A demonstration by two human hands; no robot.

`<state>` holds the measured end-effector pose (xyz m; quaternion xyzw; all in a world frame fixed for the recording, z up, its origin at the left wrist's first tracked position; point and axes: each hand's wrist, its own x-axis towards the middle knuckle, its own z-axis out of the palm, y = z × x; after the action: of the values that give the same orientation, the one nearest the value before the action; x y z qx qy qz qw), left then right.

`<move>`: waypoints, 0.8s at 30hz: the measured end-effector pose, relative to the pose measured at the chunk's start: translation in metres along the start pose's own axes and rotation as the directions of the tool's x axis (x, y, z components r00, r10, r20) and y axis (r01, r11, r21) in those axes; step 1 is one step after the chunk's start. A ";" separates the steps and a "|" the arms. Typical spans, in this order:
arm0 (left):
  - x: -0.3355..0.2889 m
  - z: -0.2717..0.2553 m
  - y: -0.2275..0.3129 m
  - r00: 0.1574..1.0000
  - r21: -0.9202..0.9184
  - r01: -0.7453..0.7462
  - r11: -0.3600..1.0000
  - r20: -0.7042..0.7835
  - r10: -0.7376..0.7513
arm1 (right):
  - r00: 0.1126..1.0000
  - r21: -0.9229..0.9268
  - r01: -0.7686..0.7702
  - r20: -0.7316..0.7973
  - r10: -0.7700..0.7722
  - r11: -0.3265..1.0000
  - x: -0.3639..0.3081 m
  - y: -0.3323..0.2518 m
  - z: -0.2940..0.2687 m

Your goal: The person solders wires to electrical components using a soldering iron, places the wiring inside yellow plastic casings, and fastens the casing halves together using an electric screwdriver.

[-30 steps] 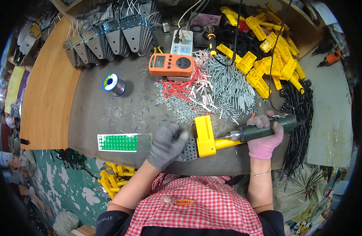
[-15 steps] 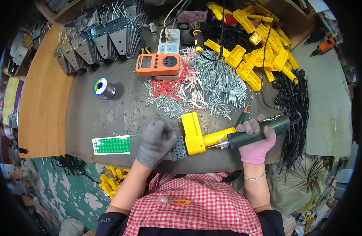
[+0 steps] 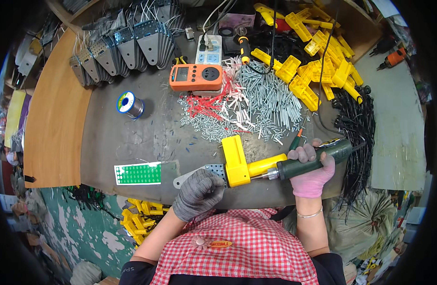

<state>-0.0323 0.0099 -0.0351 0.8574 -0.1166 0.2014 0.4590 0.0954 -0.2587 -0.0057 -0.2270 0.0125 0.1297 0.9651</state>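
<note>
My right hand, in a pink and grey glove, grips a dark green electric screwdriver. Its bit points left and meets a yellow plastic housing with a handle. A grey metal plate with a perforated end joins the housing's left side and lies on the table. My left hand, grey-gloved, is closed over the plate's near edge beside the housing; its fingertips are partly hidden.
Loose screws and red and white sleeves are heaped beyond the housing. An orange meter, a solder spool, a green sticker sheet, yellow housings, black cables and stacked metal plates surround them.
My left hand has slid right and nearer to me along the plate, uncovering its rounded left end. The right hand keeps the screwdriver at the housing. The whole view has shifted slightly.
</note>
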 end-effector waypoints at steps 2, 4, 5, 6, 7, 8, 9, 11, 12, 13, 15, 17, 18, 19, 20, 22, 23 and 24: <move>-0.002 -0.001 0.001 0.999 0.009 0.046 0.999 0.020 -0.046 | 1.000 -0.019 0.014 -0.012 -0.014 1.000 -0.001 0.001 0.004; -0.003 -0.001 0.003 0.995 -0.032 0.085 0.996 0.055 -0.083 | 1.000 -0.015 0.015 -0.010 -0.015 1.000 -0.001 0.002 0.002; -0.003 0.000 0.002 0.995 -0.033 0.085 0.996 0.055 -0.083 | 1.000 -0.011 0.015 -0.009 -0.015 1.000 -0.002 0.002 0.002; -0.002 0.001 0.000 0.996 -0.030 0.071 0.997 0.048 -0.070 | 1.000 -0.012 0.014 -0.009 -0.014 1.000 -0.002 0.003 0.004; -0.002 0.001 -0.001 0.998 -0.026 0.058 0.998 0.042 -0.057 | 0.999 -0.004 0.019 -0.041 -0.019 1.000 -0.002 0.005 0.007; -0.002 0.001 0.000 0.997 -0.026 0.059 0.998 0.041 -0.058 | 0.997 0.005 0.024 -0.074 -0.023 1.000 -0.002 0.005 0.009; -0.001 0.001 0.000 0.997 -0.043 0.071 0.997 0.030 -0.070 | 0.997 0.005 0.025 -0.073 -0.025 1.000 -0.002 0.005 0.010; 0.000 0.000 0.001 0.997 -0.060 0.082 0.995 0.019 -0.081 | 0.998 0.015 0.020 -0.058 -0.019 1.000 -0.003 0.005 0.011; 0.000 -0.001 0.001 0.995 -0.073 0.100 0.992 0.032 -0.098 | 0.998 0.015 0.020 -0.058 -0.020 1.000 -0.003 0.005 0.011; 0.000 -0.001 0.002 0.992 -0.085 0.118 0.989 0.046 -0.115 | 0.998 0.006 0.022 -0.064 -0.021 1.000 -0.003 0.005 0.011; 0.000 -0.001 0.005 0.991 -0.081 0.131 0.988 0.040 -0.128 | 0.997 -0.004 0.023 -0.069 -0.023 1.000 -0.003 0.005 0.010; -0.001 0.000 0.005 0.989 -0.077 0.145 0.986 0.033 -0.142 | 0.997 -0.008 0.027 -0.074 -0.027 1.000 -0.003 0.006 0.010; 0.000 0.001 0.004 0.993 -0.069 0.119 0.991 0.027 -0.117 | 0.997 -0.009 0.027 -0.073 -0.028 1.000 -0.003 0.006 0.010; -0.001 0.002 0.002 0.995 -0.059 0.094 0.994 0.020 -0.093 | 0.998 -0.017 0.025 -0.059 -0.026 1.000 -0.002 0.006 0.011; -0.002 0.003 0.000 0.995 -0.059 0.094 0.994 0.019 -0.093 | 0.999 -0.024 0.022 -0.046 -0.023 0.999 -0.002 0.006 0.011; -0.005 0.003 -0.003 0.995 -0.114 0.103 0.988 0.016 -0.102 | 0.999 -0.021 0.024 -0.041 -0.025 0.999 -0.001 0.007 0.008; -0.005 0.001 -0.002 0.995 -0.113 0.103 0.988 0.015 -0.102 | 0.999 -0.018 0.027 -0.038 -0.028 0.999 0.000 0.007 0.007; -0.004 -0.001 0.000 0.989 -0.116 0.142 0.983 0.053 -0.137 | 0.999 -0.020 0.030 -0.039 -0.030 0.999 -0.001 0.005 0.006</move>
<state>-0.0361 0.0104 -0.0365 0.8389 -0.0783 0.1420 0.5196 0.0929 -0.2518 -0.0029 -0.2390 0.0269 0.1108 0.9643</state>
